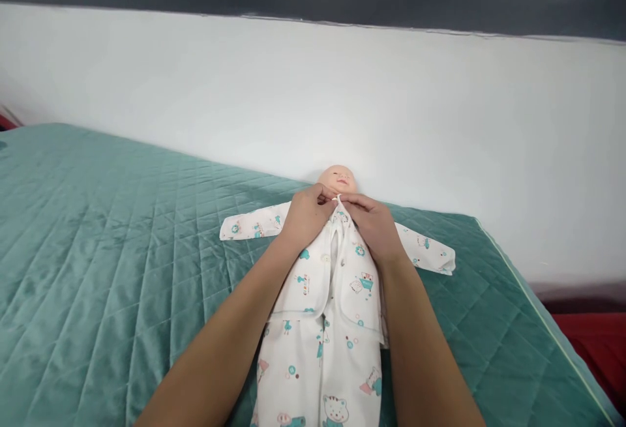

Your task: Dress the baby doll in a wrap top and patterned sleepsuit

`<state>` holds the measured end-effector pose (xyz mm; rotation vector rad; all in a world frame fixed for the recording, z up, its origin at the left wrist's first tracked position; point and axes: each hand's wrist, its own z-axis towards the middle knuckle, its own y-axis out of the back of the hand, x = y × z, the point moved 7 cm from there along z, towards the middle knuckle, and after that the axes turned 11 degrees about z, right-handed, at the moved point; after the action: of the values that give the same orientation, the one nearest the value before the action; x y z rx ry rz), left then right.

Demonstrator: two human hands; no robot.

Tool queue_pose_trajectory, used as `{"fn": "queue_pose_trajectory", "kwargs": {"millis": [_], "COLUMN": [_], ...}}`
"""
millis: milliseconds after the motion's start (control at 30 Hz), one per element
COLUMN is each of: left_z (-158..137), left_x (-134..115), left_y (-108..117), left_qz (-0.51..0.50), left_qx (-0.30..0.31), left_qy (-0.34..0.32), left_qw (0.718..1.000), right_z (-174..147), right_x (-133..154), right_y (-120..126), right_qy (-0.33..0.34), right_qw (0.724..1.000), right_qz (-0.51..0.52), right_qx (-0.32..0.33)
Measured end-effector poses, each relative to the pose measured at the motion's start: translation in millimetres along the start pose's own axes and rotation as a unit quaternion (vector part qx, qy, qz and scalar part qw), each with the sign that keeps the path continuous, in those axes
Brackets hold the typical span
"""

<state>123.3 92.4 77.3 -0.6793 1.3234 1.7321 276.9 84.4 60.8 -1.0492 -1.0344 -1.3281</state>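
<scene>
The person's left hand (309,215) and right hand (372,221) meet at the neck of a white printed top (313,283), each grip narrow, fingertips pinching the two front edges and lifting them to a small peak. Whether a fastener sits between the fingers cannot be told; they hide it.

Below the hands the front hangs parted down to the hem, with a pale button (325,259) on the left-hand edge. The top lies on a doll (338,176), face up, its head just beyond the fingers and both sleeves spread outward. Matching trousers (293,375) stretch from under the hem towards the viewer.

The likely risks: the thin, soft edges could slip from so small a pinch, or be matched unevenly, leaving the front crooked; pulling hard at the collar could drag the light-looking doll.

All this rests on a green quilted bed cover (122,251), against a white wall (342,88). Red fabric (596,342) shows at far right.
</scene>
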Motion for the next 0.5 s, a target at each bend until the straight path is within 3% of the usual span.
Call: {"fn": "queue_pose_trajectory", "kwargs": {"millis": [133,233,500], "left_z": [-0.4,0.1,2.6], "left_x": [1.0,2.6,9.7], "left_y": [2.5,-0.2,-2.5], "left_qz": [-0.008,-0.029,-0.066], "left_qx": [-0.004,0.015,0.012], "left_qy": [0.014,-0.002,0.022], "left_qw": [1.0,0.999,0.997], "right_z": [-1.2,-1.1,0.3], "right_x": [10.4,13.2,6.7], "right_y": [-2.2,-3.2,-4.1], "right_qy": [0.056,0.082,0.055], "right_qw": [0.995,0.994,0.997], "right_qz": [-0.075,-0.072,-0.058], "right_qx": [-0.031,-0.027,0.018]}}
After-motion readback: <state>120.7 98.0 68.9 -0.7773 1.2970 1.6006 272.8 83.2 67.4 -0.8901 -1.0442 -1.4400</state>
